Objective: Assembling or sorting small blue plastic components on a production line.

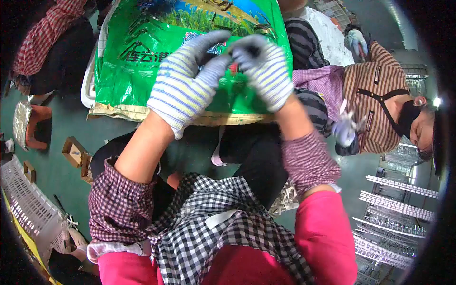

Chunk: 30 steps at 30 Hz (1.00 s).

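Note:
Both hands wear striped grey-white gloves and meet above a green printed sack laid flat in front of me. My left hand is closed, its thumb and forefinger reaching toward the other hand. Curled and slightly blurred, my right hand has its fingertips pressed together beside the left thumb. A tiny red piece shows just under the right fingertips; what it belongs to is hidden. Several thin dark bent metal pieces lie loose on the sack left of my hands, and similar ones lie beyond them.
A person in a striped top sits at the right, one gloved hand at a white surface. Another person in checked sleeves is at far left. An orange stool, small cardboard boxes and a white crate stand left; metal racks stand right.

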Available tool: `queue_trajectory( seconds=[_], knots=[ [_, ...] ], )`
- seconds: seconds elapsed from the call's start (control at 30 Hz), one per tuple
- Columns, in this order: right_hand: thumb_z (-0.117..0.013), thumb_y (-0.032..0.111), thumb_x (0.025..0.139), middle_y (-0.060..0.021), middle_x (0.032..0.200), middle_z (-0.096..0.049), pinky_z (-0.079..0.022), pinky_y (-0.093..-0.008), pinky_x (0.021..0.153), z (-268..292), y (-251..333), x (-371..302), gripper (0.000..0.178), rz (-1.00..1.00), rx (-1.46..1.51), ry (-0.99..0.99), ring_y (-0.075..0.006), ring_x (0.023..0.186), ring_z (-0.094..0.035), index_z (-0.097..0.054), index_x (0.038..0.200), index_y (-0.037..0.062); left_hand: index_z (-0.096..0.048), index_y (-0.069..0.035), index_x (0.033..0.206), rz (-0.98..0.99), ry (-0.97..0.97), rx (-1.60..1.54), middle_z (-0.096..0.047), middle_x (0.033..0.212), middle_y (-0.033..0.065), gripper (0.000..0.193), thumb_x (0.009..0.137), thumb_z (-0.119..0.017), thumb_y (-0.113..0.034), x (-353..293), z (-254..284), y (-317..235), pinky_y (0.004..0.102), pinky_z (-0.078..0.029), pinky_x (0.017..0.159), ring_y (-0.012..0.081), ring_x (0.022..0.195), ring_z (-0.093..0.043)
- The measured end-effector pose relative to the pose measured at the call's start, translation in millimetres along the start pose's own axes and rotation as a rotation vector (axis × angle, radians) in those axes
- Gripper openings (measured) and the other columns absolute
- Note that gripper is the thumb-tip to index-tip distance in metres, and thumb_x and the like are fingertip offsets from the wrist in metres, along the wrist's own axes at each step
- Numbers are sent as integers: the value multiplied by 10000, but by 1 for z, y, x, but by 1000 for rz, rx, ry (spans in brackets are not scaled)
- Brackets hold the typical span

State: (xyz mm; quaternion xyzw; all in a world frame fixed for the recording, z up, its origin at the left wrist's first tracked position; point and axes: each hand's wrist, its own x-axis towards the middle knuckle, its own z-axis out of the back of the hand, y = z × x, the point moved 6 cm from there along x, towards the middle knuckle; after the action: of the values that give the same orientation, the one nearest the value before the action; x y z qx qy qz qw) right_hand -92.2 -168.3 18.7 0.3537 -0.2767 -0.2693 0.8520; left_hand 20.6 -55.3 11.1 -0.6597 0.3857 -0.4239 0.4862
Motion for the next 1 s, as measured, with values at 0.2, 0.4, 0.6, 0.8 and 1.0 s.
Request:
queue_trajectory(
  seconds=[0.2,0.4,0.6,0.8,1.0],
  knots=[
    [-629,242,802,-131,767,-659,-470,-325,647,119,-104,98,249,-103,-869,-21,-184,676,-607,-657,866,3,-575,-36,1143,62,-200,-50,-622,1017,46,290,889,-544,-172,16,34,-8,216,-469,660,109,858,-595],
    [-640,297,769,-146,773,-658,-471,-340,659,129,-186,128,325,-318,-966,94,-222,687,-615,-654,900,0,-580,-39,1130,53,-235,-23,-628,1025,55,281,889,-544,-180,25,36,-6,228,-474,663,135,863,-612],
    [-575,310,810,-174,900,-642,-478,-401,735,84,-129,132,281,-178,-1208,215,-337,845,-611,-652,965,88,-588,-46,1118,20,-243,-40,-631,1021,49,272,890,-544,-187,32,39,-6,223,-467,657,133,854,-613],
    [-601,306,807,-141,898,-620,-465,-391,765,-17,-71,91,249,143,-997,311,-315,831,-592,-647,917,88,-597,-55,1105,85,-239,-59,-638,1001,42,262,892,-541,-197,35,41,1,208,-451,610,115,810,-613],
    [-586,175,777,-136,883,-619,-464,-425,741,-5,-11,52,135,153,-744,198,-305,848,-592,-607,885,96,-585,44,1078,172,-239,124,-645,883,106,355,835,-602,-214,40,50,14,241,-462,631,110,676,-553]
  ],
)
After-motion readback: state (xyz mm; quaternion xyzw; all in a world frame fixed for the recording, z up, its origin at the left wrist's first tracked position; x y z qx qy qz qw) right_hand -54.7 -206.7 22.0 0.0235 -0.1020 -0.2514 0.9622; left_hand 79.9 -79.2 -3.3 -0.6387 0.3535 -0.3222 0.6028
